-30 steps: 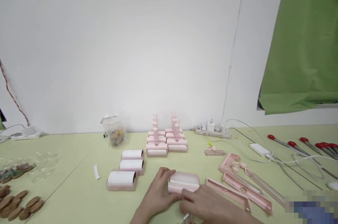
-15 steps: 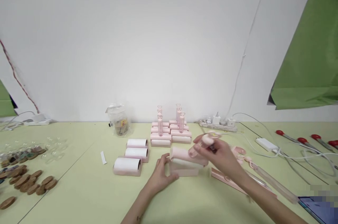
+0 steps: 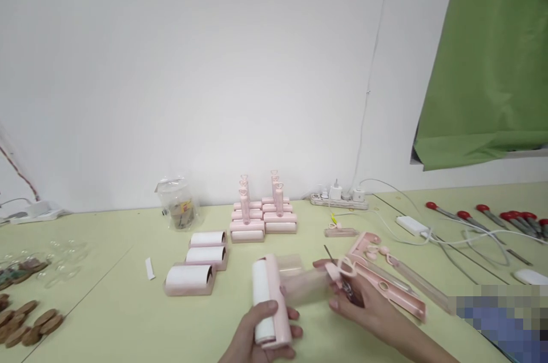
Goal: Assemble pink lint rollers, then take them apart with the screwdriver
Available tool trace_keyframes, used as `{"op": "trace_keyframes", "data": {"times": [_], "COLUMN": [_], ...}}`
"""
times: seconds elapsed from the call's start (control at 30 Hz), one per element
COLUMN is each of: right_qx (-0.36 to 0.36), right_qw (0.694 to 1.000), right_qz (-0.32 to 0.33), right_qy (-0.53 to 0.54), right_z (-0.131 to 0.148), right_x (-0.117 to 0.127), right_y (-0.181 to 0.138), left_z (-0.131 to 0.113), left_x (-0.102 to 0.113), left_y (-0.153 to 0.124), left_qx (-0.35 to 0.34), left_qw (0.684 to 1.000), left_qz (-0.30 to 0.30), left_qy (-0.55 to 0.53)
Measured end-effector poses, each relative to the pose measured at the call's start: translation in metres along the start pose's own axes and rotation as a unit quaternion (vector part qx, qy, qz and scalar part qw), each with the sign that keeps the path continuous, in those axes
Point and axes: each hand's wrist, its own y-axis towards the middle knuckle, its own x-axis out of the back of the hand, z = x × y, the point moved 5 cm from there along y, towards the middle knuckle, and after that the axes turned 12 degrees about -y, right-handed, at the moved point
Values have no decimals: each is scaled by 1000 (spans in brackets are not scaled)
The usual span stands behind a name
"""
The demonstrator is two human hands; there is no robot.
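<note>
My left hand [image 3: 257, 331] is wrapped round the pink and white head of a lint roller [image 3: 271, 300], held upright on end above the table. Out of its right side runs a blurred, see-through pink handle, and my right hand [image 3: 362, 306] grips the heart-ringed end [image 3: 340, 271] of it. A thin dark shaft [image 3: 329, 252] sticks up by the right fingers, and something dark lies in that palm; what kind of tool it is I cannot make out. Behind the roller lies a clear pinkish cover [image 3: 289, 263], partly hidden.
Finished-looking lint rollers [image 3: 247, 226] stand in two rows near the wall. White rolls in covers [image 3: 188, 278] sit to the left. Loose pink parts [image 3: 391, 289], a power strip [image 3: 338, 202], cables and red-handled tools [image 3: 464, 215] lie right; cork discs [image 3: 51, 324] are far left.
The roller head has left the table and turned upright in my left hand. My right hand has lowered the handle to its side. A small pink piece now lies near the power strip. The view has shifted right.
</note>
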Motion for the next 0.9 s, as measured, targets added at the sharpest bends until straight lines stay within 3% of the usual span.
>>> {"op": "trace_keyframes", "data": {"times": [0.1,0.2,0.4,0.57,0.7,0.83,0.9], "right_qx": [-35,-59,-31,-16,-3,-14,18], "right_qw": [999,997,996,994,994,984,971], "right_qz": [4,-1,-49,-49,-51,-117,-138], "right_qy": [-20,-46,-67,-101,-97,-131,-196], "right_z": [-4,-3,-8,-4,0,-4,-2], "right_x": [7,12,10,18,16,17,18], "right_y": [0,0,0,0,-4,-10,-11], "left_z": [-20,-29,-15,-20,-22,-17,-12], "left_x": [5,-3,-15,-10,-13,-19,-16], "left_y": [-5,-10,-8,-9,-11,-13,-14], "left_qx": [-103,-131,-110,-120,-103,-91,-60], "left_qw": [991,986,993,991,992,993,995], "left_qz": [-86,-99,-25,-50,-65,-42,-50], "left_qy": [-19,3,44,-10,28,68,60]}}
